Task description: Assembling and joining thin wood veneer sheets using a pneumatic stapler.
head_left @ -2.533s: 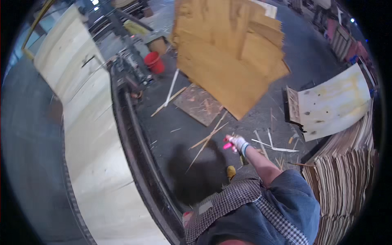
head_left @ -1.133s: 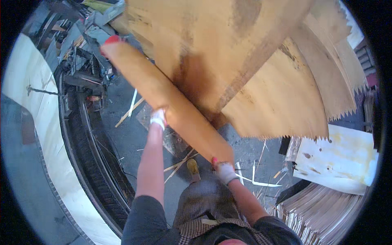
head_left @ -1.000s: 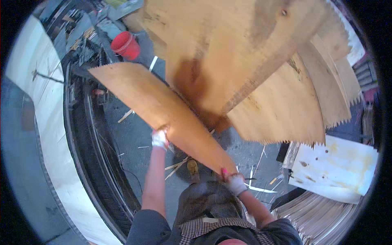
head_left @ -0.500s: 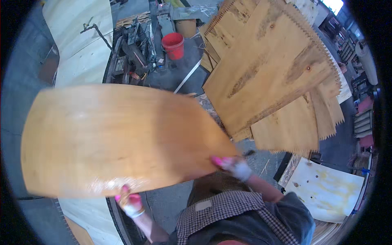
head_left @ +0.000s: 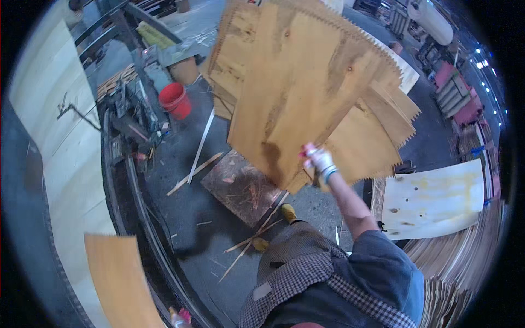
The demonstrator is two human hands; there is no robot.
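My right hand (head_left: 320, 158), in a white glove with pink fingertips, reaches over the near edge of a pile of tan wood veneer sheets (head_left: 306, 82). Its fingers are slightly bent and somewhat blurred, and I see nothing in them. A shadow falls on the top sheet, which has knots, dark streaks and a jagged far edge. At the lower rim my left hand (head_left: 180, 318), gloved the same way, is partly cut off. It is beside a tan veneer sheet (head_left: 117, 276) lying over a long pale sheet surface (head_left: 65, 147); whether it grips that sheet is hidden.
A red bucket (head_left: 175, 101) stands beyond dark machinery (head_left: 131, 120) on the left. Wood strips (head_left: 251, 238) and a scrap-covered board (head_left: 240, 188) lie on the floor by my shoes. At right, a stained white sheet (head_left: 435, 199) tops a veneer stack (head_left: 448, 251).
The large veneer sheet both hands carried is no longer between them. My right hand has come over the pile, and my left hand is down at the lower rim. The view has swung right.
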